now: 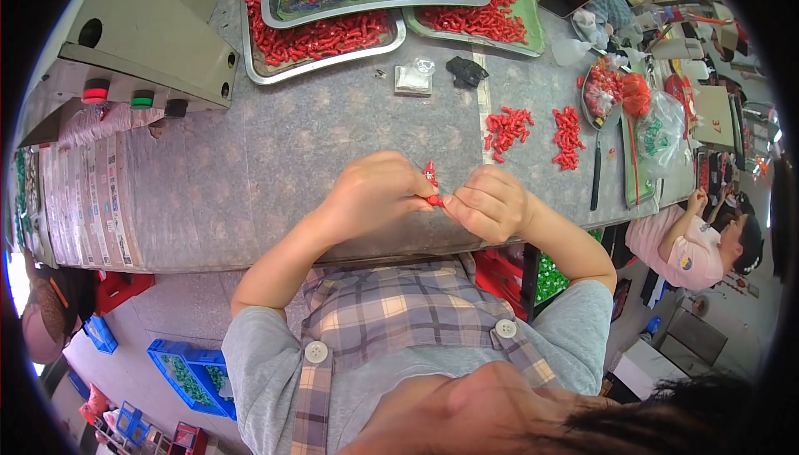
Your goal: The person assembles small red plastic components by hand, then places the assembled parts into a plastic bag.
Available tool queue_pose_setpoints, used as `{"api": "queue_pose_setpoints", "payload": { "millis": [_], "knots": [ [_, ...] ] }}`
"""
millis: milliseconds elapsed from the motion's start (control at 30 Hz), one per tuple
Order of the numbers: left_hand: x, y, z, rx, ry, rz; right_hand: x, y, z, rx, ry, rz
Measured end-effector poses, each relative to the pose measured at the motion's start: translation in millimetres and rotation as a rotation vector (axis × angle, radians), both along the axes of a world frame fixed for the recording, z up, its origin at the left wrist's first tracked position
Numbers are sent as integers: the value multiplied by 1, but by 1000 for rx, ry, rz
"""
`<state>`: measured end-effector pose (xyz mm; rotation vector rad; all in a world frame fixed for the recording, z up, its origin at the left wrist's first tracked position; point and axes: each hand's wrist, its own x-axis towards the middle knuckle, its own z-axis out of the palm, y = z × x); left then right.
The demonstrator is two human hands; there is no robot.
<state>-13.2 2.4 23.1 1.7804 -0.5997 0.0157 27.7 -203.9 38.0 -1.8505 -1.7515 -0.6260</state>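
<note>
Over the near edge of the grey table, my left hand (379, 190) pinches a small red plastic figure (430, 174) between thumb and fingers. Some white and dark marks show on the figure. My right hand (493, 203) is closed at the figure's lower end, its thumb and finger pressed together there. Both hands meet at this piece, and the fingers hide part of it. Beyond my right hand lie two small heaps of red plastic parts, a nearer-to-centre heap (508, 132) and a heap farther right (568, 139).
Metal trays (325, 57) and a green tray (533, 18) full of red parts stand at the back. A machine (158, 47) with buttons is at left. A small white box (413, 80), black cloth (467, 72) and black-handled tool (596, 176) lie about. Another person (691, 243) sits right.
</note>
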Motion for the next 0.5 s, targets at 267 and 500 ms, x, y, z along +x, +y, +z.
{"api": "queue_pose_setpoints", "payload": {
  "millis": [267, 500],
  "knots": [
    [1, 0, 1, -80, -69, 71, -1, 1, 12, -23, -39, -68],
    [2, 1, 1, -84, -76, 85, -3, 1, 14, -64, 110, -126]
  ]
}}
